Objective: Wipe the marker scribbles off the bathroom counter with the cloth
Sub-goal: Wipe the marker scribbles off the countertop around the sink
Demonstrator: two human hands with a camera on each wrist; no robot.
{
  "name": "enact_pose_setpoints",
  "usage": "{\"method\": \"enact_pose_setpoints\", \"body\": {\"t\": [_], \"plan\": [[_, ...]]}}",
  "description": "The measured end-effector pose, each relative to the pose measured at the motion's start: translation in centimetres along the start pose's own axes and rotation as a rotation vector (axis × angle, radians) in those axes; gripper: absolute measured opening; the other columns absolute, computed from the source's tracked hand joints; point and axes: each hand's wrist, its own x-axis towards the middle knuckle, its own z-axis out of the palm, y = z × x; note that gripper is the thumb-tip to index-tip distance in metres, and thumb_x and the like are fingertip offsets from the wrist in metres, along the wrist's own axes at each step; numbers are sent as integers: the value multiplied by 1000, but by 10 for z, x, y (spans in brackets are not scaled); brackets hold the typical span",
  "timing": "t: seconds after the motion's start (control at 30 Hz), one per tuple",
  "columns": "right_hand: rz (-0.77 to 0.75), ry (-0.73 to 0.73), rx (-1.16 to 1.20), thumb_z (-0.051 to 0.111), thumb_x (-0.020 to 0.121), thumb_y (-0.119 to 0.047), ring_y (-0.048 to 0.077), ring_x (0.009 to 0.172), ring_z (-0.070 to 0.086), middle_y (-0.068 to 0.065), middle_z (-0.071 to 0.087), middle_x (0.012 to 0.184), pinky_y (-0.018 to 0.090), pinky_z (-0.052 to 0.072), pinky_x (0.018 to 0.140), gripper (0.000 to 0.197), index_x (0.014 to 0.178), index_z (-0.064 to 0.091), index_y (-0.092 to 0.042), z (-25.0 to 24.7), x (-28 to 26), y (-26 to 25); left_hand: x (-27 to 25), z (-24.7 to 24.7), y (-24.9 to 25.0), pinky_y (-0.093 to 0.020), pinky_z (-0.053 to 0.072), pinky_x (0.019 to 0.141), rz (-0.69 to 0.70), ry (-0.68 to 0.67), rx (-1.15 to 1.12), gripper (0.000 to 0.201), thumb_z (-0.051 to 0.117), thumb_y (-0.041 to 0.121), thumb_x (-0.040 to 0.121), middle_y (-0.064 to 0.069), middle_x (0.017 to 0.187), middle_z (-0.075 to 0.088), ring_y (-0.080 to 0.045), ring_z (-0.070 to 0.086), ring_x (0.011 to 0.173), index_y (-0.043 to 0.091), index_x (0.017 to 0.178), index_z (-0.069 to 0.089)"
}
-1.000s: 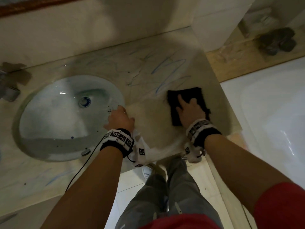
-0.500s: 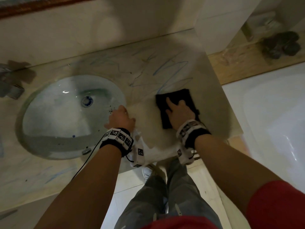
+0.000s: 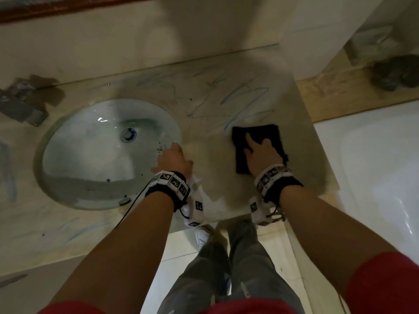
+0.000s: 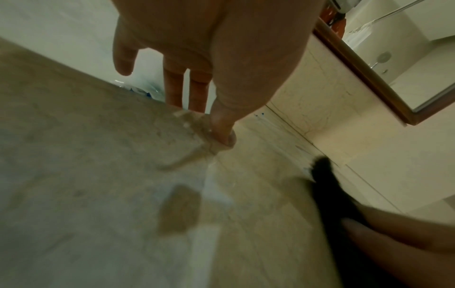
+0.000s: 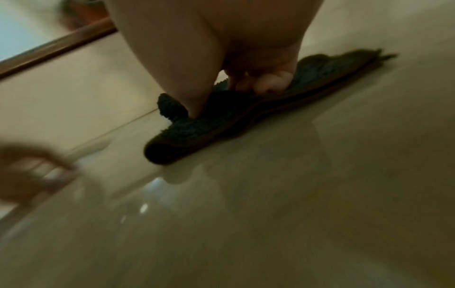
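A black cloth (image 3: 269, 134) lies flat on the beige marble counter (image 3: 215, 196), right of the sink. My right hand (image 3: 260, 155) presses down on it, index finger stretched forward; in the right wrist view the thumb and fingertips of that hand (image 5: 209, 48) bear on the cloth (image 5: 221, 124). Blue marker scribbles (image 3: 244, 103) run just beyond the cloth toward the wall, with fainter ones behind the sink. My left hand (image 3: 173, 158) rests on the counter at the sink's right rim, empty, fingers straight (image 4: 209, 68). The counter around both hands looks wet.
An oval white sink (image 3: 68, 155) fills the left, a metal faucet (image 3: 20, 107) beyond it. More blue marks (image 3: 86, 227) lie at the counter's front left. A white bathtub (image 3: 374, 177) and a wooden ledge (image 3: 340, 98) border the counter's right end.
The right hand slid the cloth left toward the sink, then back to the right. The left hand has stayed at the sink rim.
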Motion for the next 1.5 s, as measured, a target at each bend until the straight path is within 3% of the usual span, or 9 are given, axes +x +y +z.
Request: {"method": "enact_pose_setpoints", "body": {"t": [0.1, 0.2, 0.33, 0.47, 0.67, 0.77, 1.03, 1.27, 1.5], "plan": [[-207, 20, -109, 32, 101, -47, 29, 88, 51, 12, 40, 125, 36, 47, 65, 49, 149, 19, -45, 19, -20, -45, 1, 1, -1, -51, 47, 93, 10, 5, 6, 36, 73, 39, 77, -9, 109, 59, -33, 58, 101, 27, 93, 43], [-253, -23, -106, 31, 101, -49, 31, 97, 52, 11, 39, 130, 38, 50, 72, 50, 148, 17, -49, 17, -16, -43, 0, 2, -2, -51, 47, 93, 11, 12, 14, 36, 73, 39, 77, -10, 109, 59, -32, 57, 102, 26, 96, 44], [-55, 0, 20, 36, 98, -54, 40, 112, 54, 15, 32, 147, 44, 50, 87, 52, 147, 18, -53, -3, 13, 17, 1, 1, -3, -51, 47, 93, 8, 11, -5, 37, 73, 38, 76, -9, 110, 60, -32, 58, 102, 26, 100, 48], [57, -15, 38, 33, 100, -52, 39, 102, 55, 16, 30, 144, 41, 49, 78, 55, 150, 12, -48, -14, 16, 33, 1, 2, 0, -52, 48, 91, 7, 15, 0, 35, 73, 37, 76, -8, 106, 60, -32, 59, 99, 26, 94, 45], [-213, -9, -114, 31, 100, -50, 31, 98, 50, 10, 37, 123, 38, 48, 69, 51, 149, 16, -47, 21, -25, -40, -1, 3, 0, -52, 47, 91, 10, 18, 11, 34, 71, 37, 77, -9, 106, 59, -33, 58, 99, 26, 92, 42], [-255, -52, -121, 31, 100, -52, 30, 101, 49, 9, 37, 124, 37, 45, 68, 52, 149, 13, -49, 22, -28, -48, -2, 0, 1, -52, 46, 93, 8, 14, 21, 34, 70, 37, 78, -9, 107, 58, -33, 57, 102, 26, 93, 41], [-52, -17, 31, 37, 94, -62, 36, 114, 52, 10, 31, 146, 42, 52, 82, 59, 147, 13, -53, 2, -9, 29, -4, -1, 2, -51, 47, 93, -1, 16, -4, 35, 73, 35, 78, -10, 109, 60, -33, 58, 102, 24, 100, 47], [11, -18, 102, 33, 95, -62, 37, 109, 53, 13, 34, 141, 44, 51, 84, 59, 149, 11, -49, -5, 3, 65, -5, 4, 1, -52, 46, 94, -42, 29, -18, 38, 70, 40, 75, -9, 114, 61, -34, 57, 107, 25, 108, 58], [30, -7, 84, 33, 97, -58, 39, 110, 53, 14, 28, 148, 44, 51, 84, 58, 150, 8, -50, -22, 33, 84, -5, 1, 9, -50, 39, 99, -148, 60, -99, 24, 58, 31, 88, -6, 116, 63, -32, 56, 110, 25, 111, 61]]}}
